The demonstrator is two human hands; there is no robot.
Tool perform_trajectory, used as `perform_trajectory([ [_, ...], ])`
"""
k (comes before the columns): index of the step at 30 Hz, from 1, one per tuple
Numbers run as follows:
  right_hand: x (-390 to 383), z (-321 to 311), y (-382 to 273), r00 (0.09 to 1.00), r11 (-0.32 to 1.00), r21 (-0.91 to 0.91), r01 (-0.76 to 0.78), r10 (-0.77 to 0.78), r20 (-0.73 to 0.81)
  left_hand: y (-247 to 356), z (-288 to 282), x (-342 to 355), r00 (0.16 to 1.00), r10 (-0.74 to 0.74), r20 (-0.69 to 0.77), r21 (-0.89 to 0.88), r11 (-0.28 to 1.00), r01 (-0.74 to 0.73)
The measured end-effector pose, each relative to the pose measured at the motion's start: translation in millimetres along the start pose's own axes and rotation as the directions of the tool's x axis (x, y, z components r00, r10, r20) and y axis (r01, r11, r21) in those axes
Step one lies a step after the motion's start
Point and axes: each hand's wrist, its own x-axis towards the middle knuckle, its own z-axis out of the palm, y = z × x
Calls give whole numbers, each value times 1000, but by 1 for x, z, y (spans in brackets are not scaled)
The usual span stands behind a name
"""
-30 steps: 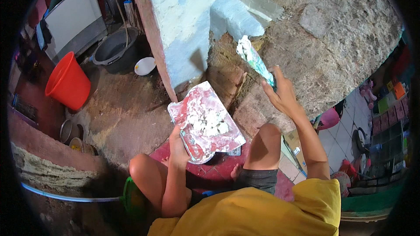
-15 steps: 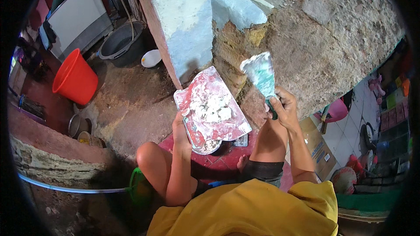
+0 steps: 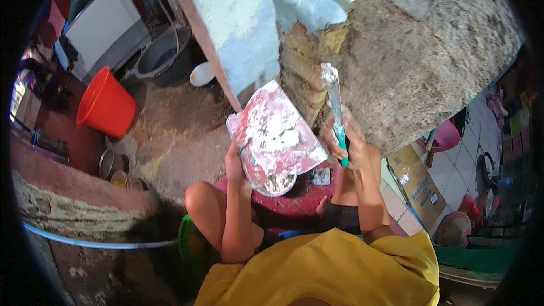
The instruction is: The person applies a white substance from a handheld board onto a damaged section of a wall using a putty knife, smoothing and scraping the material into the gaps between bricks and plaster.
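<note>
My left hand [image 3: 233, 161] is closed on the left edge of a reddish board [image 3: 307, 160] smeared with white. A mound of white putty [image 3: 275, 135] lies on top of it. In my right hand [image 3: 356, 139] is a putty knife [image 3: 336, 102] with a teal handle. Its blade points up and shows nearly edge-on, with a lump of white putty at the tip. Beyond the board rises a pale blue wall [image 3: 256, 51], partly coated in white, beside a rough, bare wall surface [image 3: 419, 51]. Under the board's near edge sits a bowl [image 3: 276, 191] of white material, partly hidden.
At the left stand an orange-red bucket [image 3: 107, 105] and a black tub [image 3: 161, 59]. A green hoop-like rim [image 3: 182, 237] and a pale blue hose [image 3: 107, 243] lie near my left knee. A cardboard piece [image 3: 422, 190] and a pink basin [image 3: 443, 137] are at the right.
The putty knife has turned from blade face showing to nearly edge-on, and has shifted slightly left and down. My left hand still holds the board, almost unmoved. The view has tilted slightly.
</note>
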Motion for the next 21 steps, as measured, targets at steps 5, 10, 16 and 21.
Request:
perform_trajectory([
  [5, -21, -17, 12, 966, 996, -69, -55, 71, 248, 5, -1, 2, 996, -56, 68, -45, 997, 59],
  [10, -14, -34, 5, 960, 954, -300, -1, 85, 268, 11, 13, -6, 992, -98, 74, -26, 995, 101],
  [16, -26, -24, -17, 990, 784, -621, -4, 92, 110, 24, 3, -8, 998, -25, 50, -77, 997, 28],
  [21, -33, -27, -29, 984, 638, -761, 117, 32, 178, 26, 10, -16, 998, -52, 19, -46, 998, 53],
])
